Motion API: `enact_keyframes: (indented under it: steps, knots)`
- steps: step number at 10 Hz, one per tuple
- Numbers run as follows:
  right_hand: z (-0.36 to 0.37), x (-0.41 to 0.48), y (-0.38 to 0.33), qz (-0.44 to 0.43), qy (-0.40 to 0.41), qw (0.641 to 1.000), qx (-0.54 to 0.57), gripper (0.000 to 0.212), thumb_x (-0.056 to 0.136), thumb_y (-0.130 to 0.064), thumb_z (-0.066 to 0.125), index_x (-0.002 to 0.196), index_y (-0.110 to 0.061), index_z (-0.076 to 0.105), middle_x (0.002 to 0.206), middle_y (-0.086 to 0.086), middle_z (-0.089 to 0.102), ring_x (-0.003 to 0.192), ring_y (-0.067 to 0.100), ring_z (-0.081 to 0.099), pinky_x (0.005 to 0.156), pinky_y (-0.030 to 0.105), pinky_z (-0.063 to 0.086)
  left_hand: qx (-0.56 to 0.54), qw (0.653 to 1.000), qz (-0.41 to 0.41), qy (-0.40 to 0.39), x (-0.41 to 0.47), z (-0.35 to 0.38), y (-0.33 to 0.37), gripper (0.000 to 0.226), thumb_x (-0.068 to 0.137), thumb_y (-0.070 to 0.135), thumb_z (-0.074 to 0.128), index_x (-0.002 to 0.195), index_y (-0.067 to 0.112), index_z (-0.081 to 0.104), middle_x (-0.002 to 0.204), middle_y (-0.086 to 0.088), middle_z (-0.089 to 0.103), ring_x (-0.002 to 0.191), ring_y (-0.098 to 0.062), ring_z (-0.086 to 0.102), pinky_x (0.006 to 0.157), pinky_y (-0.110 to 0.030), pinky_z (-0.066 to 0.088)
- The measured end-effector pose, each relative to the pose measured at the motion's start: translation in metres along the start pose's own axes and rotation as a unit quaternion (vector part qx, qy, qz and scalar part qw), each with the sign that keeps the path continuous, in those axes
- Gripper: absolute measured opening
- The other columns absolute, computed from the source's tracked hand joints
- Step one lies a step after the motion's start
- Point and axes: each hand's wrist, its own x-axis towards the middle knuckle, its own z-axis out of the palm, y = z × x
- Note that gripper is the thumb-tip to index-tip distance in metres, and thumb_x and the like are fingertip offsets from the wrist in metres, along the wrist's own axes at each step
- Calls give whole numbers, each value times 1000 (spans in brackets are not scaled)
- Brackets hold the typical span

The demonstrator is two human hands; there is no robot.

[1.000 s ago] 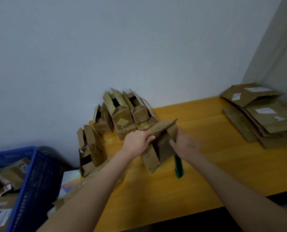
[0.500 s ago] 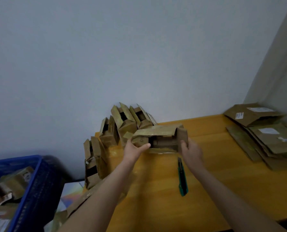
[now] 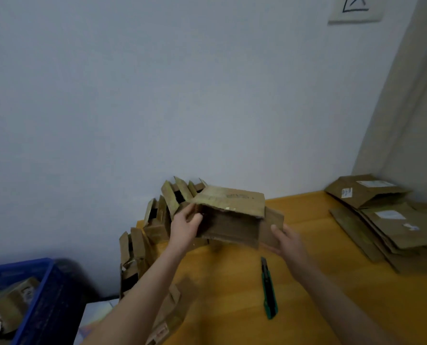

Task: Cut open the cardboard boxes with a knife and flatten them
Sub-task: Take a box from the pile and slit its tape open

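Left hand [image 3: 185,227] has its fingers [image 3: 192,214] curled round the left end of the cardboard box [image 3: 230,220]. The right hand [image 3: 289,242] pinches the flap on the other end, thumb on top. The box is held up off the desk [image 3: 232,314], mid-frame, open side facing the camera. The green knife [image 3: 268,290] lies on the desk just below the right hand, untouched. More open-flapped boxes [image 3: 166,215] sit behind at the wall, the flattened stack [image 3: 381,220] is at the right edge, and the blue crate [image 3: 43,295] is lower left.
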Motion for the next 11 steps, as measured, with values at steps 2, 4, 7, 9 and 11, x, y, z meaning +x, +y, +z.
enact_keyframes:
  steps: [2,4,7,9,11]
  knots:
    - [-31,17,8,196,-85,958,190,72,89,-71,29,132,-19,54,131,14,59,113,38,61,83,46,54,-124,989,26,-75,-11,-23,9,23,102,19,46,100,16,68,98,-4,73,89,-15,70,72,-25,57]
    - [-21,19,13,214,-102,959,158,48,99,-51,38,115,-15,64,95,11,72,88,32,65,73,44,53,-256,958,-20,-131,-15,-31,10,28,101,19,44,116,6,64,108,-13,71,95,-24,68,73,-30,59]
    - [-16,11,-28,218,-105,956,166,70,85,-72,38,118,-16,63,113,15,69,107,37,62,90,51,50,-197,958,-18,-208,-24,-50,-9,20,97,7,47,102,1,66,106,-12,73,101,-27,69,84,-33,59]
    - [-24,15,-22,223,-117,958,135,69,75,-62,56,121,-11,63,111,15,69,98,32,65,88,46,51,15,970,99,-221,-19,-63,-17,28,94,6,55,91,25,75,100,-11,73,99,-32,66,91,-42,52]
    - [-21,9,-14,70,-98,991,59,74,57,-25,83,126,-15,57,99,2,72,92,25,66,71,38,54,92,951,60,-288,-19,-62,-14,60,94,-7,45,130,41,54,131,19,59,125,1,51,111,-30,39]
